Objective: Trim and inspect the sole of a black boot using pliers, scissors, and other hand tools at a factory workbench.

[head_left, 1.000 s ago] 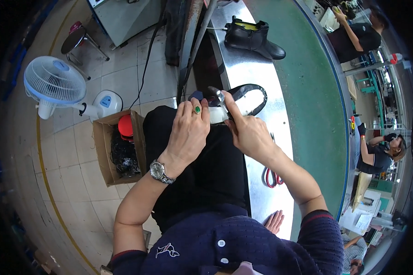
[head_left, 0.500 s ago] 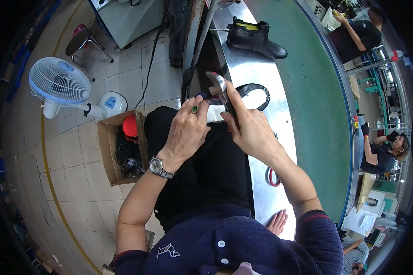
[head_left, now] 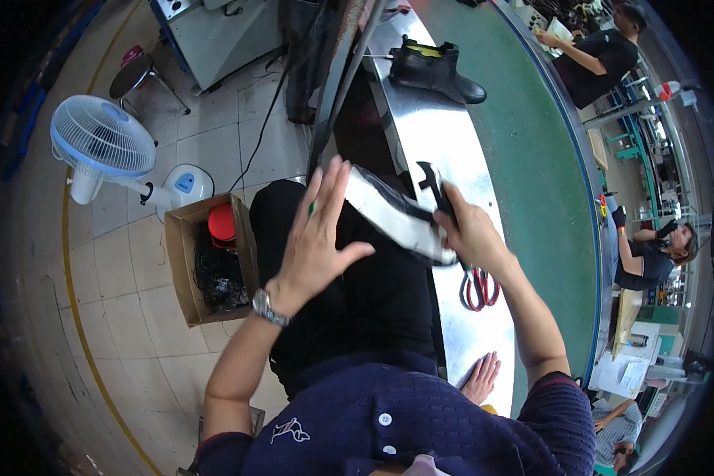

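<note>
The person's left hand [head_left: 313, 246] is spread wide, fingers [head_left: 335, 190] straight; whether they touch the black-and-white shoe [head_left: 385, 222] beside them I can't tell. The right hand [head_left: 477, 238] is wrapped around a hammer [head_left: 435, 184]. The shoe now slants across the lap [head_left: 365, 317], its rounded end no longer pointing away over the surface [head_left: 470, 341]. The fan [head_left: 107, 136]'s lettering is illegible.
</note>
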`<control>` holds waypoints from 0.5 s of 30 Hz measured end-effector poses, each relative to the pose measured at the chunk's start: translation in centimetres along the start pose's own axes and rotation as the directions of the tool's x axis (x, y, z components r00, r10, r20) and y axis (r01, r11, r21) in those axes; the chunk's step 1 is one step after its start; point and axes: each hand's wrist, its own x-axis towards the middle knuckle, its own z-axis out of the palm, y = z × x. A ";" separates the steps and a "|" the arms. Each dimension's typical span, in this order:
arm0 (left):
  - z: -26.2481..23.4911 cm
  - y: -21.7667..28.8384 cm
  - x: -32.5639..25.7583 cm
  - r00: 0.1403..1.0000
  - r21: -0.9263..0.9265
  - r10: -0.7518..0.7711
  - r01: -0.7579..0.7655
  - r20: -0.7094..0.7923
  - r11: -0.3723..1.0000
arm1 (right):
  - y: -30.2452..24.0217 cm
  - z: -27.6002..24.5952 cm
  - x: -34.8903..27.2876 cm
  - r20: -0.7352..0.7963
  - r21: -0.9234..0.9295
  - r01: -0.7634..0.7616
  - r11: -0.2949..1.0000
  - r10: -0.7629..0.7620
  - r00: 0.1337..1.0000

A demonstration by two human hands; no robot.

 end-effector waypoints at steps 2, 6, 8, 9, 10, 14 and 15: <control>0.5 1.1 -3.3 0.970 -0.272 -0.243 0.238 0.014 0.933 | -3.4 -0.8 -2.3 0.200 0.322 -0.117 0.940 0.053 0.978; 0.3 1.1 -6.4 0.910 -0.079 -0.397 0.390 -0.118 0.917 | -6.7 -0.2 -3.9 0.436 0.505 -0.286 0.815 0.045 0.899; -2.3 0.7 -5.7 0.872 -0.151 -0.482 0.467 -0.084 0.871 | -7.0 0.3 -3.8 0.381 0.465 -0.022 0.885 -0.178 0.908; -2.5 0.4 -5.8 0.869 -0.144 -0.487 0.474 -0.083 0.869 | -6.7 0.7 -3.5 0.352 0.370 0.105 0.923 -0.245 0.903; -2.6 0.1 -5.9 0.890 -0.071 -0.437 0.431 -0.128 0.900 | -7.2 0.7 -3.0 0.359 0.375 0.110 0.920 -0.254 0.898; -1.4 0.5 -6.8 0.923 -0.024 -0.346 0.347 -0.171 0.938 | -10.4 -0.6 -1.7 0.548 0.168 0.098 0.981 -0.176 0.818; -1.2 0.9 -7.0 0.913 -0.092 -0.376 0.365 -0.159 0.926 | -10.7 -0.7 -1.4 0.574 0.106 0.151 0.983 -0.184 0.798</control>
